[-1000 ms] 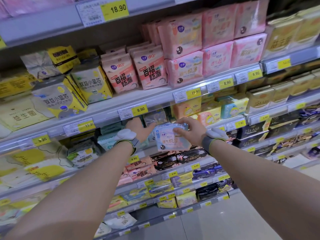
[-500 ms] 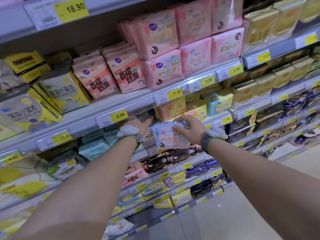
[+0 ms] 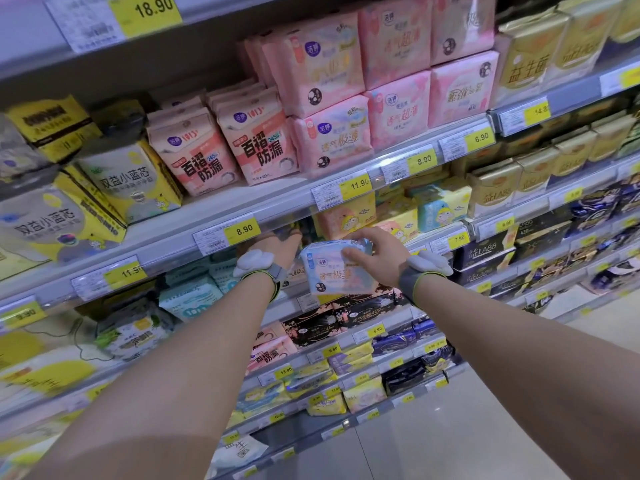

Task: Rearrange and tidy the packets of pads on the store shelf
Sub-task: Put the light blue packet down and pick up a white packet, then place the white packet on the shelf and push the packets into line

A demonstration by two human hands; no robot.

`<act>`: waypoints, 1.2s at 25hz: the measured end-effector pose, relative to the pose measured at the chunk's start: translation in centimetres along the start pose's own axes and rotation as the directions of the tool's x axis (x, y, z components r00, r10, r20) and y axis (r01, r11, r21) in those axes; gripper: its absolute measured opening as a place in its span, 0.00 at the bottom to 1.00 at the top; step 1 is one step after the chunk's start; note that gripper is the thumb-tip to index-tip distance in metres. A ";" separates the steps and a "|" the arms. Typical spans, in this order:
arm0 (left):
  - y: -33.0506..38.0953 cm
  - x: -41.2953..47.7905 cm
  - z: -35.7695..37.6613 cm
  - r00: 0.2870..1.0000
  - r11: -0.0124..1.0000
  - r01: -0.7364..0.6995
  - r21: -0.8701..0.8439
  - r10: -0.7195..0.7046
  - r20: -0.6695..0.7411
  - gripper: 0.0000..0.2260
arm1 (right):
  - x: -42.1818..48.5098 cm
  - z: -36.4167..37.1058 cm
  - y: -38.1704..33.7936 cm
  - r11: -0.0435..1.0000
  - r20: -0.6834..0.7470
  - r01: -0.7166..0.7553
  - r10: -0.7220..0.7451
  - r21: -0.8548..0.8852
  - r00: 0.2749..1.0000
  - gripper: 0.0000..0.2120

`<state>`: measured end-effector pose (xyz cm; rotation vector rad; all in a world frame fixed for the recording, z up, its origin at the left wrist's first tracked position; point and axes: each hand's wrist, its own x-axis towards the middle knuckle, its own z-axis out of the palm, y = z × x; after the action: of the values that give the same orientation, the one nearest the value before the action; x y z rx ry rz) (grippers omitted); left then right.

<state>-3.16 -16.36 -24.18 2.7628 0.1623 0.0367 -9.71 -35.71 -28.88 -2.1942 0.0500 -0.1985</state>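
Observation:
A small pale blue and pink packet of pads is in front of the middle shelf, gripped from the right by my right hand. My left hand reaches under the shelf edge just left of the packet, and its fingers are hidden in the shelf's shadow. Pink packets and peach packets stand on the shelf above. Yellow and blue cartoon packets sit behind my right hand.
Yellow and white packets lean untidily at the left. Gold packets and dark packets fill the shelves to the right. Price labels run along every shelf edge. Lower shelves hold more packets, and the pale floor shows at the bottom right.
My left hand has pushed further in under the shelf edge. The right hand keeps its hold on the packet. The view has shifted down and to the right.

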 end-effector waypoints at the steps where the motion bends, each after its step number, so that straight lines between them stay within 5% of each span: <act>1: -0.3 -0.2 -0.2 1.000 1.000 0.020 0.011 -0.020 -0.005 0.25 | 0.1 0.2 -0.2 1.000 -0.004 0.000 0.000 0.002 1.000 0.16; 15: -5.2 -2.5 -0.8 0.981 0.894 -0.153 -0.422 0.087 -0.171 0.16 | 0.0 1.1 -3.4 0.989 -0.201 -0.046 0.074 0.140 0.977 0.13; 21: -7.3 -5.0 -2.4 0.967 0.847 -0.185 -0.499 0.065 -0.247 0.12 | -0.6 2.0 -4.6 0.991 -0.198 -0.052 0.076 0.123 0.977 0.16; 30: -12.1 -6.6 -5.2 0.958 0.828 -0.249 -0.502 0.134 -0.253 0.08 | -0.6 4.0 -6.2 0.997 -0.104 -0.017 0.025 0.076 0.994 0.05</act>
<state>-11.23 -4.03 -23.82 2.1999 -0.0706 0.3697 -9.84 -28.77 -26.30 -2.1065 0.1221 -0.2994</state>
